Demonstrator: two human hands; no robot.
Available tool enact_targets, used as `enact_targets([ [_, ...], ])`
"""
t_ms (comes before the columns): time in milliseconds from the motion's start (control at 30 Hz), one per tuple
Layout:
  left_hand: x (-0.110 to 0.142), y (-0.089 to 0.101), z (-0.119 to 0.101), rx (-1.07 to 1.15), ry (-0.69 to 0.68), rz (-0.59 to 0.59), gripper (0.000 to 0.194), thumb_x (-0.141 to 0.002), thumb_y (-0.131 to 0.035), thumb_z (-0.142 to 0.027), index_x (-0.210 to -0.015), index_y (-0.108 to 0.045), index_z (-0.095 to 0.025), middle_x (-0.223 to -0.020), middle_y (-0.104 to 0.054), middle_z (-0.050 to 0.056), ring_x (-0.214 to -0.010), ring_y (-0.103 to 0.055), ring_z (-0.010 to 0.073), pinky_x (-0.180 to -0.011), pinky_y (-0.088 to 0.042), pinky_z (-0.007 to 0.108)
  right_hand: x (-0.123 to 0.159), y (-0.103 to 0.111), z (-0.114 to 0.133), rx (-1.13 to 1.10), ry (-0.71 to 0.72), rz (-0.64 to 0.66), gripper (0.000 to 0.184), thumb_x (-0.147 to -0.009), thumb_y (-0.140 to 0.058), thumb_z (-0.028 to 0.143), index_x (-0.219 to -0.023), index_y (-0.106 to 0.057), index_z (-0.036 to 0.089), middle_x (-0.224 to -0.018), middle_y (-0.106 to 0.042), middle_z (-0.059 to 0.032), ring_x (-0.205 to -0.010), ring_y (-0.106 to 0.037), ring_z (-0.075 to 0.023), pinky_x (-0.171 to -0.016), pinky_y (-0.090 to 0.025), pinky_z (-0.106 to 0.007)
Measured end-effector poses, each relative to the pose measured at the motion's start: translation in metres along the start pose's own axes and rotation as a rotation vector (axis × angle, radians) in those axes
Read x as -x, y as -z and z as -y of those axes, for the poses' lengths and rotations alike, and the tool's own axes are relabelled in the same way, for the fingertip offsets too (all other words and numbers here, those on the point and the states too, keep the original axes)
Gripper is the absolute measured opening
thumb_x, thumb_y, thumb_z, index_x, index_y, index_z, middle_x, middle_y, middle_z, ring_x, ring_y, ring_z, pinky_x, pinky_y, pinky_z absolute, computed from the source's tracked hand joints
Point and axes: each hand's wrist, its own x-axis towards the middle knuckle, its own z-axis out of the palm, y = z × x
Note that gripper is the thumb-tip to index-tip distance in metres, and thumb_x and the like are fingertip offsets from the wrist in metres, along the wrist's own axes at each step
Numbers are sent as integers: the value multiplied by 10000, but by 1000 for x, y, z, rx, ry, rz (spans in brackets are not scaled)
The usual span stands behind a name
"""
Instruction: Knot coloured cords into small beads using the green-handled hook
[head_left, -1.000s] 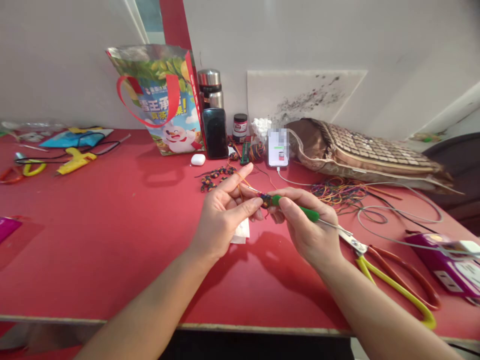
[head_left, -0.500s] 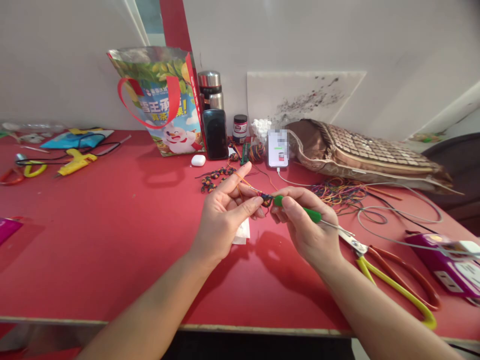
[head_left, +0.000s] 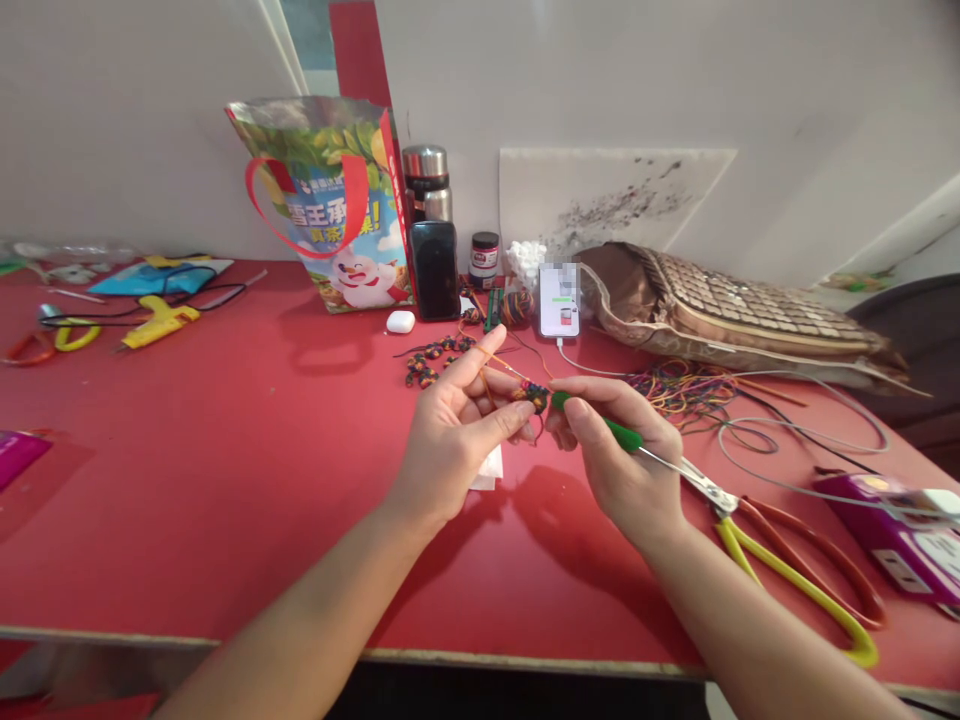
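Note:
My left hand (head_left: 459, 430) pinches a small multicoloured crochet piece (head_left: 531, 394) between thumb and fingers. Orange yarn (head_left: 491, 357) runs over its raised index finger. Closed round the green handle of a crochet hook (head_left: 622, 436) is my right hand (head_left: 626, 450); the hook's thin metal tip reaches into the piece. Behind my left hand a curly multicoloured crocheted strand (head_left: 424, 375) lies on the table, and a ball of multicoloured yarn (head_left: 517, 308) sits farther back. Under the hands is a piece of white paper (head_left: 491, 468), partly hidden.
Red-and-yellow-handled pliers (head_left: 795, 570) and a purple box (head_left: 885, 530) lie at right, near loose yarn (head_left: 679, 392) and a white cable. A phone (head_left: 559, 300), dark phone (head_left: 435, 270), flask (head_left: 427, 185) and bag (head_left: 352, 220) stand behind. A yellow glue gun (head_left: 159, 322) lies left.
The view has shifted slightly. The crochet piece has turned a little in my left fingers, showing more of its orange and green stitches. Both hands keep their holds.

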Motion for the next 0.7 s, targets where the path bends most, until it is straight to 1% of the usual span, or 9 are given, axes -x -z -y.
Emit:
enact_targets([
  [100,0,-1,-1,-20,19,-31,705,-764,-910,-138,-1437,-715,-228,-824,-738,-39,-620,-673,86,-610,-547,231,1,-1,0,-11,23,-1,168,-1000,-770,250,-1126,-853,323,-775,-773,18,-641,-651,-102,-588,-548,-218],
  [267,-1,-1,-1,-14,35,-64,748,-753,-917,-145,-1464,-695,-214,-785,-730,-39,-613,-642,87,-605,-531,237,2,-1,-1,17,47,6,221,-996,-769,218,-1156,-855,343,-813,-781,17,-674,-657,-107,-625,-565,-232],
  [400,-1,0,0,-15,26,-66,714,-772,-900,-153,-1455,-702,-214,-781,-725,-37,-648,-670,100,-636,-544,245,2,-1,-1,43,46,8,225,-983,-781,214,-1159,-855,334,-812,-783,15,-655,-647,-112,-617,-566,-245],
  [500,-1,1,0,-24,6,-54,658,-808,-887,-180,-1441,-713,-222,-784,-726,-35,-671,-681,106,-664,-553,250,3,1,0,52,46,19,217,-992,-768,220,-1160,-852,327,-827,-785,10,-675,-660,-126,-624,-568,-261],
  [600,-2,2,0,-46,-11,-47,618,-835,-873,-199,-1433,-722,-228,-778,-723,-37,-665,-669,100,-669,-550,243,3,4,2,84,51,68,249,-1026,-713,211,-1202,-839,332,-881,-786,0,-715,-670,-141,-637,-561,-280],
  [700,-1,3,-2,-86,-28,-55,623,-839,-860,-183,-1443,-720,-242,-781,-723,-36,-664,-652,100,-675,-545,245,2,7,7,163,114,143,303,-1053,-645,183,-1257,-819,323,-918,-777,-15,-758,-679,-156,-677,-561,-308],
])
